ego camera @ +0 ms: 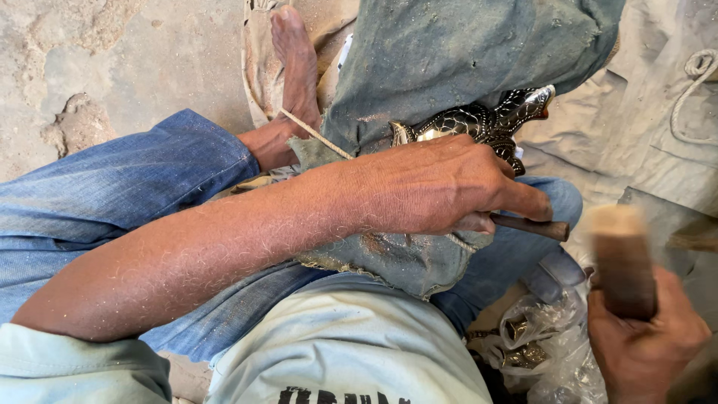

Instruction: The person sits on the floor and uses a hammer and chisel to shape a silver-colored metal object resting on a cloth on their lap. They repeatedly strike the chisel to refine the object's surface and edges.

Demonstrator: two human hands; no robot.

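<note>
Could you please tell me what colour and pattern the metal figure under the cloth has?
The metal figure is shiny silver and black with a scale-like pattern, seen in the head view.

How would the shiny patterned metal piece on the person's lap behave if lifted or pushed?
The metal piece looks rigid, probably fairly heavy for its size. Its polished surface may be slippery. The cloth draped around it probably limits sliding while the left hand presses nearby.

Free room and obstacles. I see open passage only between the rod (535, 226) and the wooden mallet (622, 262) at right. My left forearm (224, 239) bars the lap; the grey cloth (449, 52) covers the embossed metal piece (479, 123); a plastic bag (546, 344) crowds the floor (134, 60) below.
</note>
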